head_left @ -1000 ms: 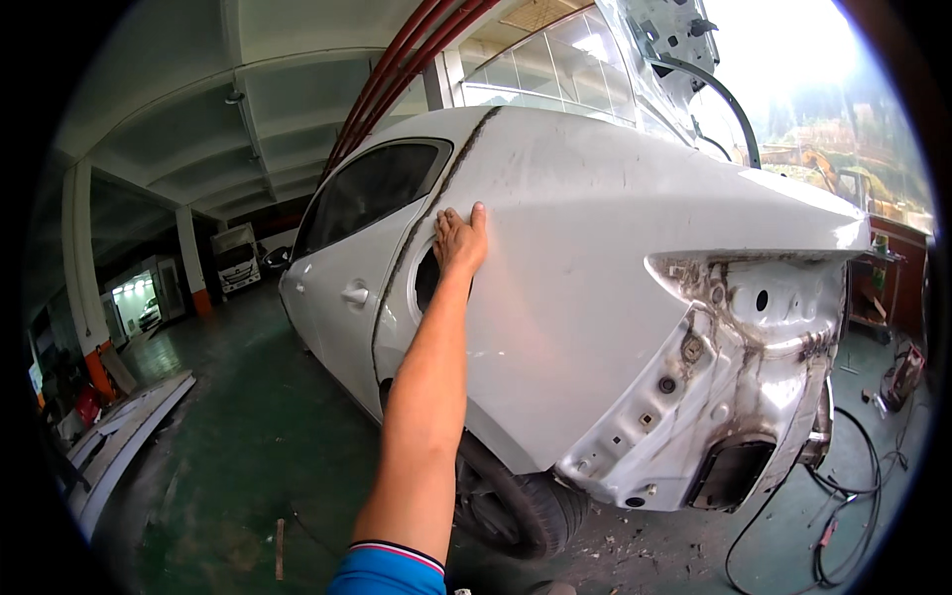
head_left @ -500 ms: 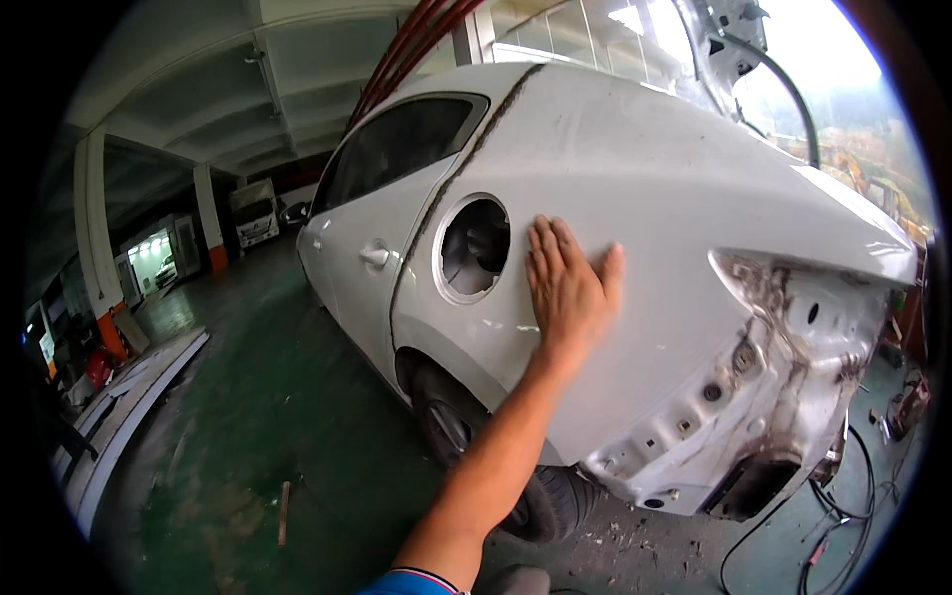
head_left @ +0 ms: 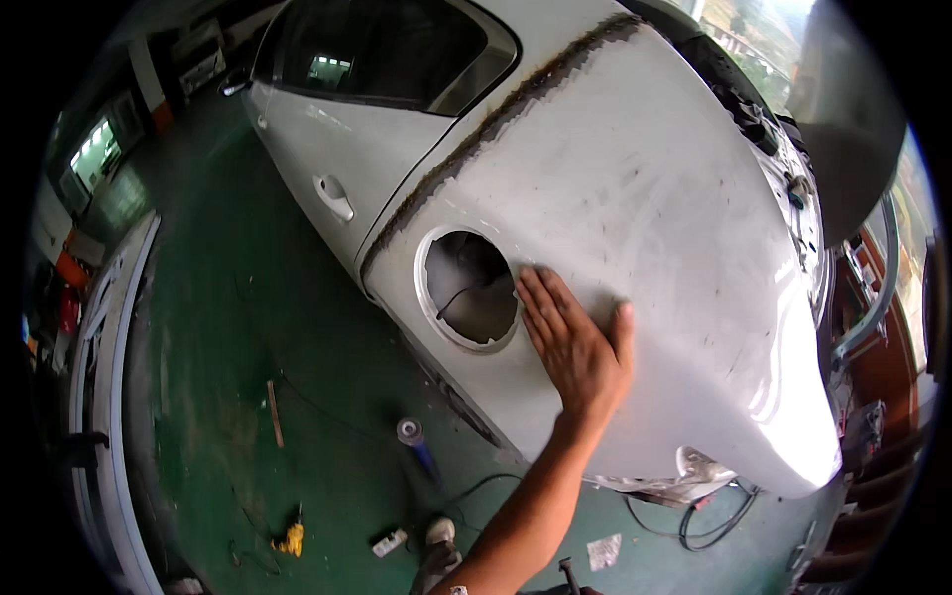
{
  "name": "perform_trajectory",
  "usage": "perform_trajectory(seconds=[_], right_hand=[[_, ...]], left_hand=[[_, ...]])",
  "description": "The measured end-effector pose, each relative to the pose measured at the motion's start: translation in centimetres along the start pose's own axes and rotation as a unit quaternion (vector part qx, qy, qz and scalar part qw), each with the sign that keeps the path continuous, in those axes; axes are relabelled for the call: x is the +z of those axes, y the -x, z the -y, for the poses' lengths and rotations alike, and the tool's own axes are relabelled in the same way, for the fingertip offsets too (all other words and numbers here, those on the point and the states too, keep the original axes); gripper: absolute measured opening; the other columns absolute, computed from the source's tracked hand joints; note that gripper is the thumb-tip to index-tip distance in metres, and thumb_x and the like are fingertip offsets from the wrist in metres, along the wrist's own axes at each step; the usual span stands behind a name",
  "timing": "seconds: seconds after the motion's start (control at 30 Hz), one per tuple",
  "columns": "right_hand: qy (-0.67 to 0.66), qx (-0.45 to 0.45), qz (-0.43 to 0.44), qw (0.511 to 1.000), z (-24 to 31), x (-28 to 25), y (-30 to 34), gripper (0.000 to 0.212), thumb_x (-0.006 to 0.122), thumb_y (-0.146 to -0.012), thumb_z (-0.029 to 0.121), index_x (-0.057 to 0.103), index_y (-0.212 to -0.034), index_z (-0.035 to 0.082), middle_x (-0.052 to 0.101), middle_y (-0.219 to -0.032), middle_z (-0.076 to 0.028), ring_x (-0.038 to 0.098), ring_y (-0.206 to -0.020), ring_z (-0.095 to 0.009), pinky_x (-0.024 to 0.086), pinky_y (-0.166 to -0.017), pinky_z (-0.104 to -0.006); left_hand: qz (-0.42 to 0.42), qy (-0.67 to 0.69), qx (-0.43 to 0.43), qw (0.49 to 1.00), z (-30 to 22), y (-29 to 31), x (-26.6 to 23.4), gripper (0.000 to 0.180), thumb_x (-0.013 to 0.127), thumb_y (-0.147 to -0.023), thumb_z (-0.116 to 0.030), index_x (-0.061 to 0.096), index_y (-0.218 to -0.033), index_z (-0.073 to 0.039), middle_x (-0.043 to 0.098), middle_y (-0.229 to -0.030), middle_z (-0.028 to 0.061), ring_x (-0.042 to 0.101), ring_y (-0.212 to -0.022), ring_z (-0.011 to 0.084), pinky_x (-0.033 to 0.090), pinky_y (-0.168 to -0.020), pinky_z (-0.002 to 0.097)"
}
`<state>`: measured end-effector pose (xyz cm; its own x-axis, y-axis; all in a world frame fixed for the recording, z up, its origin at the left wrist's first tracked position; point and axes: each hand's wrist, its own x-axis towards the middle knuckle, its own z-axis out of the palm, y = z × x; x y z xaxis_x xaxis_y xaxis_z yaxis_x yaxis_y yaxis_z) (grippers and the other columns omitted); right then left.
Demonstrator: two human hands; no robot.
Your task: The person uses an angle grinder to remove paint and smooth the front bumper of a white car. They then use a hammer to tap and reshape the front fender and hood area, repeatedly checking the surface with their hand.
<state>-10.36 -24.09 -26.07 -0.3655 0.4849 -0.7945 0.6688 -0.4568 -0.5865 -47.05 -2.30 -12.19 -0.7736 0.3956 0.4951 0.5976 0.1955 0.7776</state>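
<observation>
My left hand (head_left: 580, 352) lies flat on the white rear side panel (head_left: 654, 248) of a car, fingers stretched out and thumb apart. Its fingertips are beside the rim of a round fuel filler opening (head_left: 474, 288), through which a thin wire and the dark inside show. A rough, brownish seam (head_left: 516, 99) runs along the panel's edge above the rear door (head_left: 347, 149). Dull smudges and small dark specks mark the panel. My right hand is out of view. Near the lower edge, a dark tool-like object (head_left: 569, 573) partly shows; its kind is unclear.
On the green floor (head_left: 228, 347) are a yellow power tool (head_left: 291, 537), a blue can (head_left: 416, 446), a power strip (head_left: 390, 541), a wooden stick (head_left: 275, 414) and black cables (head_left: 709, 535). A long pale panel (head_left: 114, 377) lies at the left.
My view has tilted down and come closer over the panel, bringing the floor items into sight. My left hand stays flat beside the filler opening, its fingertips now closer to the rim.
</observation>
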Motion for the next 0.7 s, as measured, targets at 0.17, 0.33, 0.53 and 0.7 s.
perform_trajectory(seconds=[0.17,0.33,0.53,0.7], right_hand=[[0.138,-0.007,0.045,0.989,-1.3,-4.1,4.6,0.030,0.065,-0.096,0.030,0.061,-0.106,0.002,0.054,-0.069,-0.002,0.047,-0.059,-0.012,0.041,-0.053,-0.0319],[0.119,-0.145,0.082,0.979,6.6,-11.2,7.1,0.042,0.066,-0.096,0.036,0.061,-0.119,0.001,0.059,-0.078,-0.006,0.050,-0.068,-0.017,0.045,-0.063,-0.0347],[0.198,-0.043,0.178,0.963,17.4,-20.5,11.0,0.032,0.066,-0.096,0.023,0.061,-0.118,0.000,0.055,-0.073,-0.001,0.045,-0.061,-0.011,0.039,-0.055,-0.0287],[0.091,-0.007,0.289,0.953,23.0,-22.6,10.9,0.036,0.069,-0.095,0.023,0.057,-0.122,0.003,0.052,-0.078,0.005,0.044,-0.063,-0.006,0.036,-0.055,-0.0229]], left_hand=[[-0.050,-0.023,-0.045,0.997,0.2,-7.8,0.1,0.093,0.042,-0.101,-0.059,0.016,-0.153,0.015,0.012,-0.161,0.0346,0.011,-0.153,0.0446,0.012,-0.123,0.0515],[-0.089,-0.042,-0.083,0.992,2.1,-11.7,-2.1,0.090,0.042,-0.102,-0.058,0.020,-0.153,0.014,0.015,-0.161,0.0336,0.014,-0.152,0.0448,0.014,-0.123,0.0522],[-0.100,-0.021,-0.122,0.987,-1.4,-1.3,1.4,0.090,0.042,-0.102,-0.057,0.017,-0.154,0.012,0.013,-0.162,0.0326,0.012,-0.152,0.0452,0.016,-0.120,0.0578],[-0.068,-0.013,-0.170,0.983,-5.3,1.0,1.6,0.093,0.044,-0.101,-0.057,0.013,-0.155,0.013,0.013,-0.162,0.0330,0.010,-0.152,0.0456,0.010,-0.123,0.0537]])
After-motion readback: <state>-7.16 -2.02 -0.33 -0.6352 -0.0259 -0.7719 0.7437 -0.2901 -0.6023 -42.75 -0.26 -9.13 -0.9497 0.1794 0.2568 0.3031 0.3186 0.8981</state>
